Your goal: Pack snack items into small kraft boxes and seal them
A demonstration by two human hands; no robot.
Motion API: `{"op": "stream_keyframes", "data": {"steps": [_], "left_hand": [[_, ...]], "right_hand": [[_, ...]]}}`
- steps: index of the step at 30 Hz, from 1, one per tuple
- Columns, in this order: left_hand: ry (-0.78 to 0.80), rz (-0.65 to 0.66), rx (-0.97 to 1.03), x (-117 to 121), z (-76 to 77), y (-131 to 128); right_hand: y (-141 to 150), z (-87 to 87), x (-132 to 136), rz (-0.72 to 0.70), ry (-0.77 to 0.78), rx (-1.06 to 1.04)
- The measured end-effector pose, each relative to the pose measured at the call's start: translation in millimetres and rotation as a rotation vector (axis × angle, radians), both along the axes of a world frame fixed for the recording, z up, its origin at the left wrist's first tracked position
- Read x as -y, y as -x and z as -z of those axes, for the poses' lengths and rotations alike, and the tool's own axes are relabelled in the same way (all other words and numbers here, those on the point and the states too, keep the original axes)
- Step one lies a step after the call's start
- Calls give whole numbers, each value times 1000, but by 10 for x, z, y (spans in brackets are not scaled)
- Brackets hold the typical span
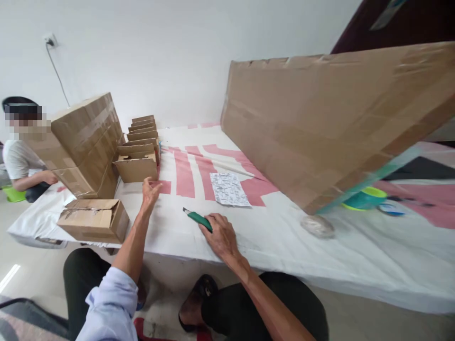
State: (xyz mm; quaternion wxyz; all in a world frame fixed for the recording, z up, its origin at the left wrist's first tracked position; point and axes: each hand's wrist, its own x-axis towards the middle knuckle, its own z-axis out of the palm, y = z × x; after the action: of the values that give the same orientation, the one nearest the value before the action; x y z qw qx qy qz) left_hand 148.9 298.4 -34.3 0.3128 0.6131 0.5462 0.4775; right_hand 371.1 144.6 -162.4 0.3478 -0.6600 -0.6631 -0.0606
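My right hand [221,235] rests on the white cloth, closed round a green utility knife [199,220]. Its dark tip points up and to the left. A sheet of paper with handwriting [230,189] lies just beyond the knife. My left hand [151,193] is by the lower right corner of the nearest small cardboard box [137,169], thumb and fingers apart. Whether the fingertips touch that box I cannot tell. Behind it stands a row of several similar boxes [142,129] with raised flaps. A closed cardboard box [93,220] sits left of my left forearm.
A big flat carton [313,113] leans at an angle on the right. Stacked cartons [85,142] stand at the left, with a person [23,158] beyond. A wrapped bundle [317,226] and a green-rimmed tape roll [366,198] lie at the right, on the cloth-covered table [270,241].
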Motion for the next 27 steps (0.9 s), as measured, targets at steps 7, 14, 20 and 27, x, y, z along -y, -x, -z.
{"op": "stream_keyframes", "data": {"steps": [7, 14, 20, 27], "left_hand": [[-534, -341, -363, 1052, -707, 1371], [76, -658, -238, 1265, -922, 2922], [67, -421, -100, 1303, -520, 2689], [12, -72, 10, 1694, -147, 1945]], "right_hand": [[-41, 93, 1, -42, -14, 14], [-30, 102, -45, -28, 7, -26], [-12, 84, -69, -30, 2, -59], [80, -135, 58, -5, 4, -139]]}}
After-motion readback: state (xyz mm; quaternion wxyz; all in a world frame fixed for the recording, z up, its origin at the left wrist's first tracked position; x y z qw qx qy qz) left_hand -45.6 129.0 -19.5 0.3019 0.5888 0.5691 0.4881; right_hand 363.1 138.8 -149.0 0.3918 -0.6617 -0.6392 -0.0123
